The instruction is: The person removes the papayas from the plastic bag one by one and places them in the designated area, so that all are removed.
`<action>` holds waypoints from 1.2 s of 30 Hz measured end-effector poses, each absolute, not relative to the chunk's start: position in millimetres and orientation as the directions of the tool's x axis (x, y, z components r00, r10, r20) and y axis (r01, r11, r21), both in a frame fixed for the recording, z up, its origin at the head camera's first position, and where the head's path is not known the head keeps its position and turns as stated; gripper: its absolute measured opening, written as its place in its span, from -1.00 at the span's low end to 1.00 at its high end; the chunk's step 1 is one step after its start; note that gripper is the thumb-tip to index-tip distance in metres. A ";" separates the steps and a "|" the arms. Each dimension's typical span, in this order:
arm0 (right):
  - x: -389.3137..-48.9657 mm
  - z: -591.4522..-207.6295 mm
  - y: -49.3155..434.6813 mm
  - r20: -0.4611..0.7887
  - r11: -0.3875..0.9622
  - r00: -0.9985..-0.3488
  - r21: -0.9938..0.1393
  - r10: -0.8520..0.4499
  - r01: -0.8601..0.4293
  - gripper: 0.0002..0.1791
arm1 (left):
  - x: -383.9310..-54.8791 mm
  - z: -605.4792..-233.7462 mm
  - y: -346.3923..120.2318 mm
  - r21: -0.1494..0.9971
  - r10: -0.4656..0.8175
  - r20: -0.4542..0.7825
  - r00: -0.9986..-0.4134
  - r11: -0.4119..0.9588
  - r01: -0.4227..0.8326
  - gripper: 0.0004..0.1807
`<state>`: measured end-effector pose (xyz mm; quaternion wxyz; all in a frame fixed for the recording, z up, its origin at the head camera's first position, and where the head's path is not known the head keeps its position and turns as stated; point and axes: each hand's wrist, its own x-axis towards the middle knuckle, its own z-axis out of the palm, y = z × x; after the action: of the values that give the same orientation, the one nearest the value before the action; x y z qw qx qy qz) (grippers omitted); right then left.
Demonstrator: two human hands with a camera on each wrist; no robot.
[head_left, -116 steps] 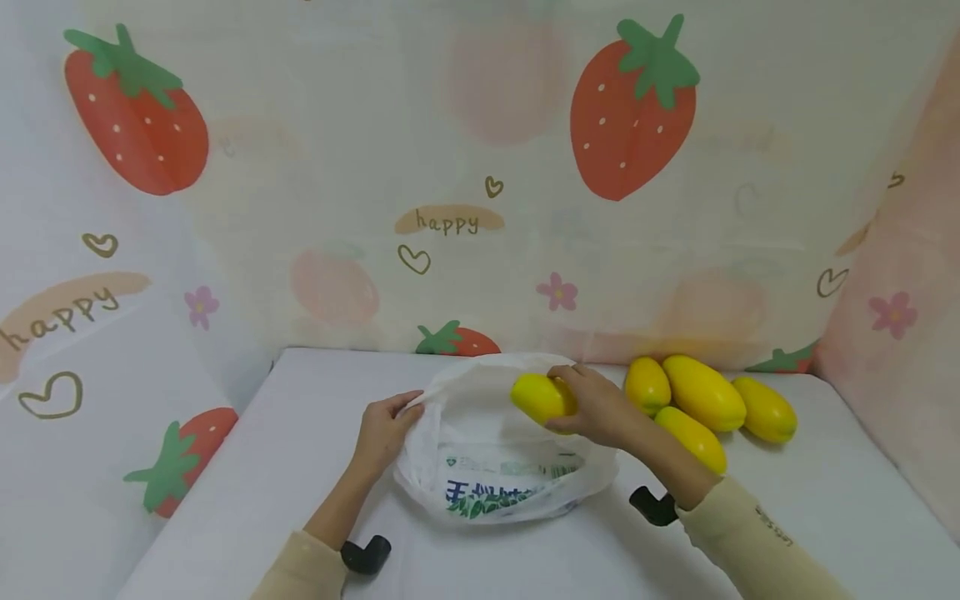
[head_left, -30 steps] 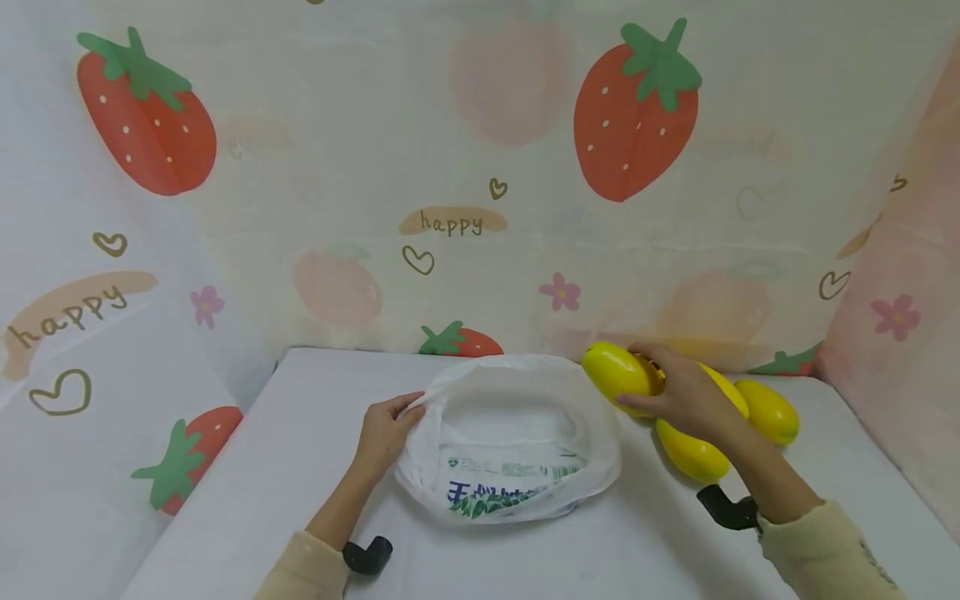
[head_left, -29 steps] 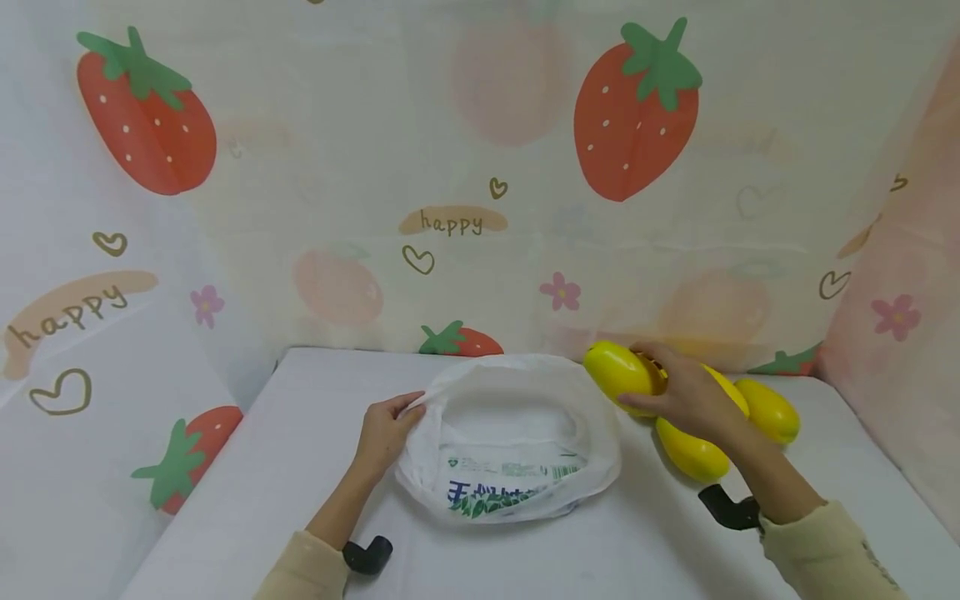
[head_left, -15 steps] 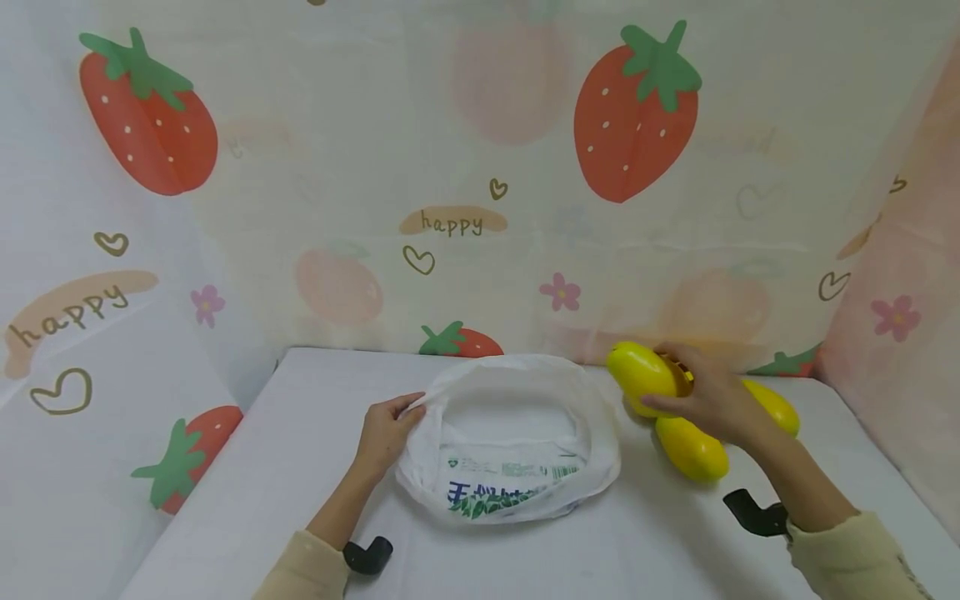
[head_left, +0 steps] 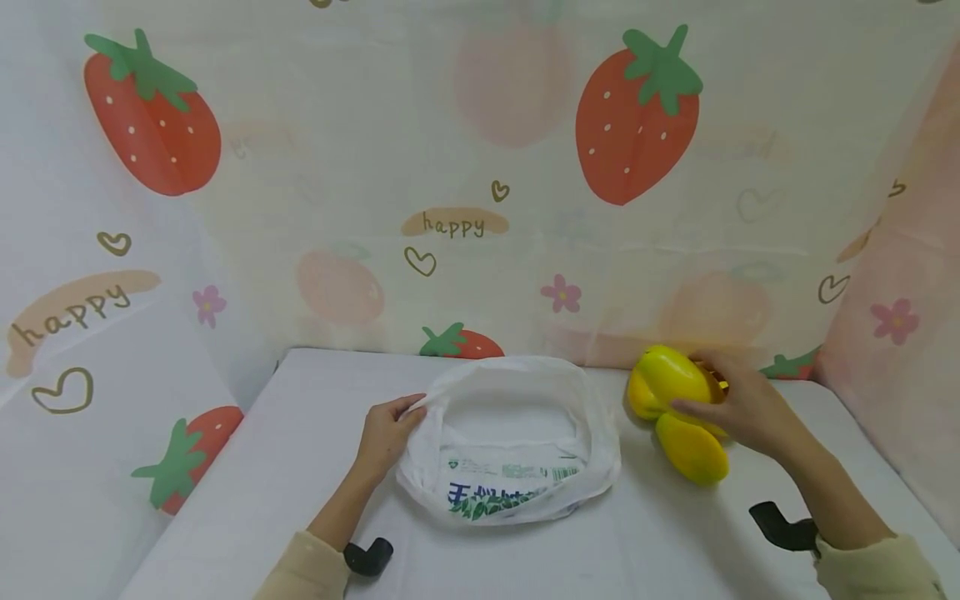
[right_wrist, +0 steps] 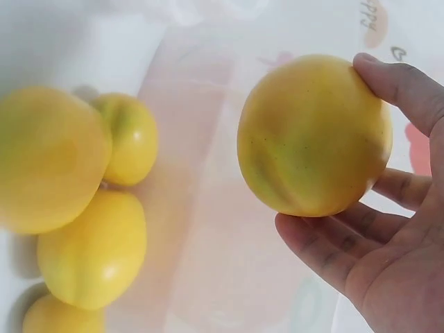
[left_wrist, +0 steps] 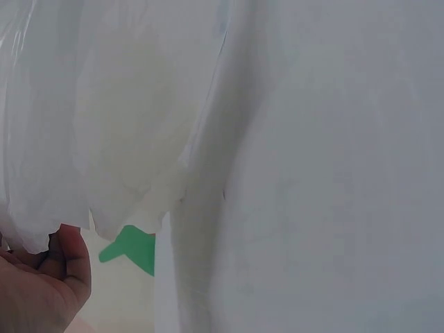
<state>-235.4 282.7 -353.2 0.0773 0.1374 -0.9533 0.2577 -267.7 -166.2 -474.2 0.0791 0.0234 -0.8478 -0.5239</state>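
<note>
My left hand (head_left: 386, 437) pinches the left rim of a white plastic bag (head_left: 420, 479), whose mouth gapes upward on the table. Blue characters and green leaves are printed on it. In the left wrist view, thumb and fingers hold the bag's thin edge (left_wrist: 139, 173). At the back right, my right hand (head_left: 750, 408) grips a smooth, yellow oblong fruit (right_wrist: 312, 132), thumb on one side and fingers on the other. It overlaps similar fruits in the head view, among them a front one (head_left: 692, 450). Several more yellow fruits (right_wrist: 94, 250) show in the right wrist view.
The white-covered table (head_left: 525, 567) is closed in by a strawberry-printed cloth (head_left: 450, 150) at the back and sides. A black wrist mount (head_left: 367, 557) sticks out by the left sleeve, another mount (head_left: 783, 527) by the right one.
My right hand has carried the yellow oblong fruit from over the bag's mouth rightward, to the group of fruits at the back right. My left hand keeps its hold on the rim.
</note>
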 end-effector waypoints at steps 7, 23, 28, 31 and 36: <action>-230.3 -356.9 297.3 0.216 0.848 -0.959 -0.459 -0.182 -0.264 -0.26 | -268.1 -473.2 -166.2 0.896 -0.121 0.113 -0.986 0.441 0.049 -0.65; -218.6 -374.3 333.9 0.200 0.865 -0.975 -0.468 -0.098 -0.182 -0.24 | -268.2 -473.9 -166.6 0.896 -0.114 0.124 -0.986 0.441 0.062 -0.65; -216.7 -380.2 340.8 0.187 0.866 -0.979 -0.474 -0.079 -0.160 -0.22 | -267.6 -474.5 -167.4 0.897 -0.115 0.125 -0.986 0.437 0.063 -0.66; -216.4 -383.8 344.7 0.170 0.871 -0.984 -0.472 -0.063 -0.137 -0.20 | -267.5 -474.8 -167.6 0.897 -0.114 0.128 -0.985 0.436 0.066 -0.66; -215.0 -389.5 351.8 0.118 0.881 -0.992 -0.463 -0.046 -0.096 -0.14 | -268.0 -474.9 -167.8 0.902 -0.115 0.121 -0.986 0.427 0.061 -0.65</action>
<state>-215.0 351.8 -389.5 0.0518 0.0367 -0.9684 0.2410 -268.0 -167.8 -474.9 0.0821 0.0161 -0.8407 -0.5350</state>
